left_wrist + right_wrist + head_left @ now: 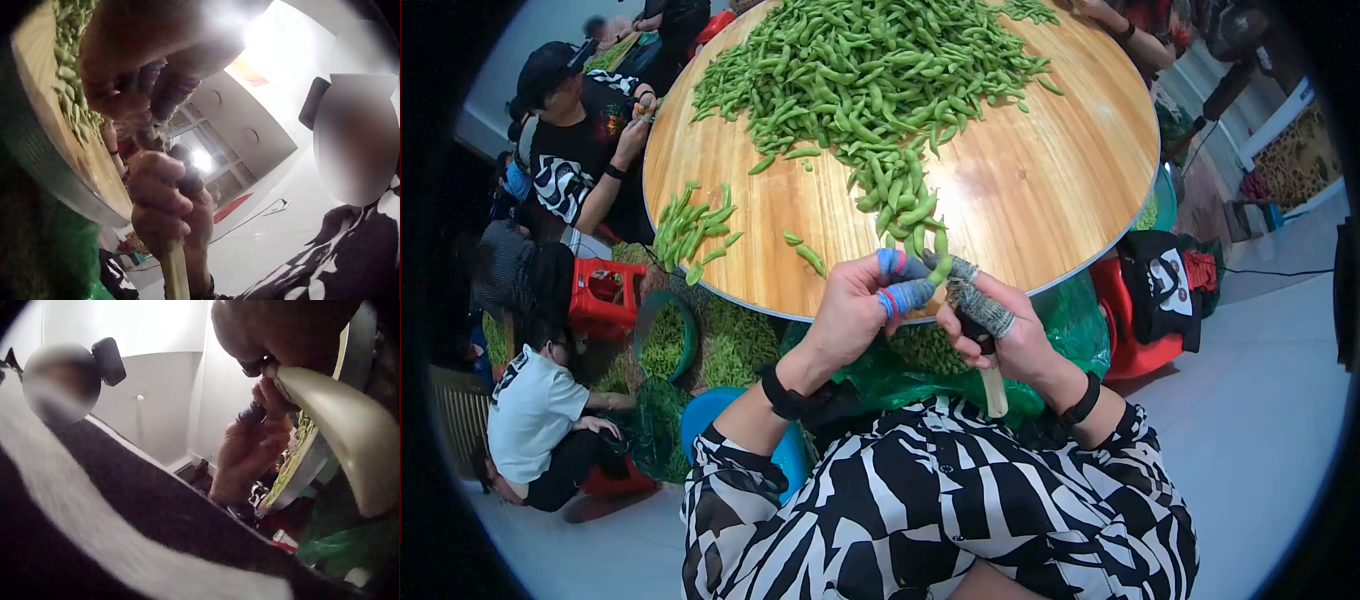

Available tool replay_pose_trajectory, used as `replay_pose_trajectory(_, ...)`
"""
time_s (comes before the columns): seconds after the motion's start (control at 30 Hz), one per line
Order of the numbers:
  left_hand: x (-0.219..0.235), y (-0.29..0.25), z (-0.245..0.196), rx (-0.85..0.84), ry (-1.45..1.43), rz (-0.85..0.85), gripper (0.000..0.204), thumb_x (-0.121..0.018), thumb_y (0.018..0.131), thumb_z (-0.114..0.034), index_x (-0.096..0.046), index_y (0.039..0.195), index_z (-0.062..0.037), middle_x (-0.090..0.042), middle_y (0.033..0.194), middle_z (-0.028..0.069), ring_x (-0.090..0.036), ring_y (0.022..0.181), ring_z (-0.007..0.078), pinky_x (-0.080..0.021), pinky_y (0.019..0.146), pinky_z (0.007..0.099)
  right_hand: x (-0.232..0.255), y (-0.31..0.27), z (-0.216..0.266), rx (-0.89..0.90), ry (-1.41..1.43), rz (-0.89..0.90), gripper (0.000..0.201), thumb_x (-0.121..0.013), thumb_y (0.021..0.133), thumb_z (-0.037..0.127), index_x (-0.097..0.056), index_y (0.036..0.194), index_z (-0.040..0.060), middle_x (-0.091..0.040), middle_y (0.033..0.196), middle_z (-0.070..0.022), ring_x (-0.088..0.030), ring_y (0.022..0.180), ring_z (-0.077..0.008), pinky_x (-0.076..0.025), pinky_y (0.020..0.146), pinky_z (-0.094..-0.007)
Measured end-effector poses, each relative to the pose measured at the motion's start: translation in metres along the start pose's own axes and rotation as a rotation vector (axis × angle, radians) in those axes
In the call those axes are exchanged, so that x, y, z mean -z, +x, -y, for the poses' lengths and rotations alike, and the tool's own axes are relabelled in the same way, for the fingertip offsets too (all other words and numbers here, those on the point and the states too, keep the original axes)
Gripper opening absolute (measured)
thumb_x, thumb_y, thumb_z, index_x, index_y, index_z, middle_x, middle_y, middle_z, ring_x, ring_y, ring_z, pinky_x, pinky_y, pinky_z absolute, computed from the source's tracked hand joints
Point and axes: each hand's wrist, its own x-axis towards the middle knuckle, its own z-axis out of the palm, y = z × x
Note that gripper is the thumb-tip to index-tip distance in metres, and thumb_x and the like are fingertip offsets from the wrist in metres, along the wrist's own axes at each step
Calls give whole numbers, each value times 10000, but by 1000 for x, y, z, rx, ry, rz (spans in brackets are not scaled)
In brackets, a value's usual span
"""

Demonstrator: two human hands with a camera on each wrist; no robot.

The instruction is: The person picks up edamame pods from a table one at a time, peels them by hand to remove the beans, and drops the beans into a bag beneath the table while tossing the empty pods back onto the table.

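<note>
My left hand (850, 310), with blue and pink wraps on its thumb and finger, pinches a green soybean pod (941, 268) at the table's near edge. Beside it, my right hand (1022, 340) wears grey knitted finger covers and grips a tool with a pale handle (994, 392). The handle sticks out below the fist, also seen as a cream handle (344, 419) in the right wrist view. The tool's working end is hidden between the fingers. Fingertips of both hands meet around the pod. A trail of pods (910, 195) runs from the big pile (850, 80) towards them.
The round wooden table (1050, 190) carries a smaller heap of pods (690, 225) at left. Green plastic (1085, 325) hangs under its near edge. Red stools (605, 297), a blue tub (710, 410) and a green basket (668, 335) stand around. Other people sit at left.
</note>
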Motion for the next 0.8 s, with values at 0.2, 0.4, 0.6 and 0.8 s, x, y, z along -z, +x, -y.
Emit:
replay_pose_trajectory(0.2, 1, 1, 11, -46, -22, 36, 135, -649, 868, -64, -645, 993, -11, -619, 778, -7, -473, 544, 31, -355, 459, 184, 2, -1, -6, -8, 205, 92, 309, -405, 1010, 224, -436, 1281, 78, -510, 809, -45, -416, 546, -61, -338, 418, -176)
replay_pose_trajectory(0.4, -6, -5, 8, -96, 56, 4, 101, -655, 866, -84, -630, 947, -29, -596, 750, -14, -475, 547, 32, -364, 463, 185, -5, 0, -3, 7, 45, 9, 246, -428, 1000, 234, -496, 1145, 47, -477, 743, -30, -394, 510, -57, -321, 413, -176)
replay_pose_trajectory(0.6, 2, 1, 15, 43, -287, 122, 174, -629, 889, -100, -631, 1036, -7, -575, 723, -19, -454, 525, 39, -360, 460, 190, 2, 5, -3, 2, 169, 84, 211, -472, 979, 175, -515, 1150, 60, -499, 758, -28, -406, 511, -48, -327, 406, -168)
replay_pose_trajectory(0.8, 1, -2, 11, 79, -232, 129, 173, -631, 863, -61, -623, 1016, 19, -578, 716, 39, -490, 513, 106, -418, 459, 252, -1, 3, -8, -121, 348, 54, 300, -367, 1014, 303, -491, 979, 32, -410, 674, -4, -358, 457, -49, -304, 367, -175)
